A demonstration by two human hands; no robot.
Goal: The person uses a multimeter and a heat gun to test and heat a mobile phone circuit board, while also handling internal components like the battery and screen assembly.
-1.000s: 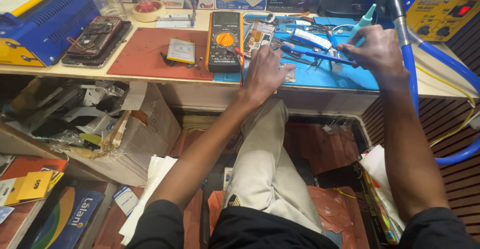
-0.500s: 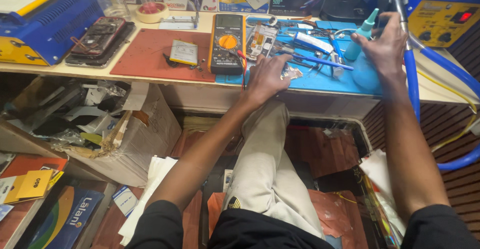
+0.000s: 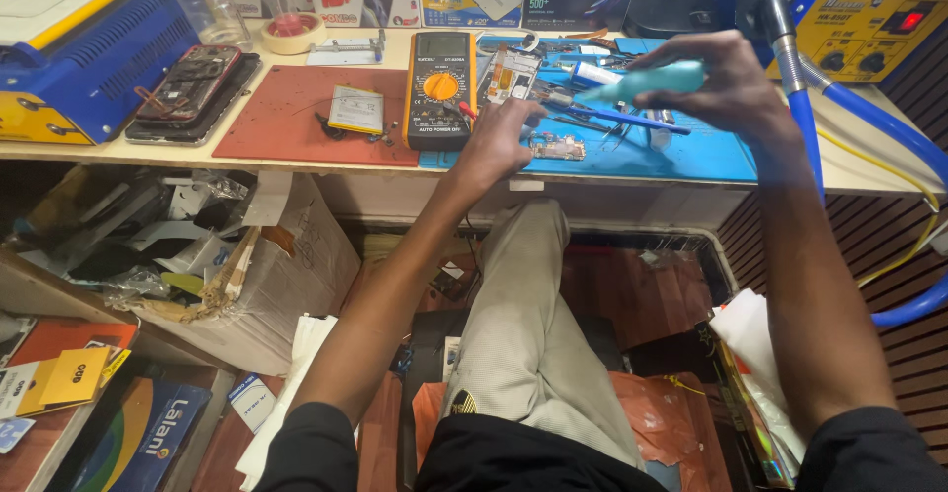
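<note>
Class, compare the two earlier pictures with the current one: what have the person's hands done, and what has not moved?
The right hand has lifted the teal tool off the blue mat and now holds it level above it. The left hand stays at the mat's left edge, by the small circuit board. The multimeter has not moved.

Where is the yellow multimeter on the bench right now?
In the head view, the multimeter lies flat at the bench's middle, between the red mat and the blue mat, just left of the left hand.

Teal tool [image 3: 647, 81], blue mat [image 3: 681, 156], yellow-black multimeter [image 3: 439, 89]
</note>
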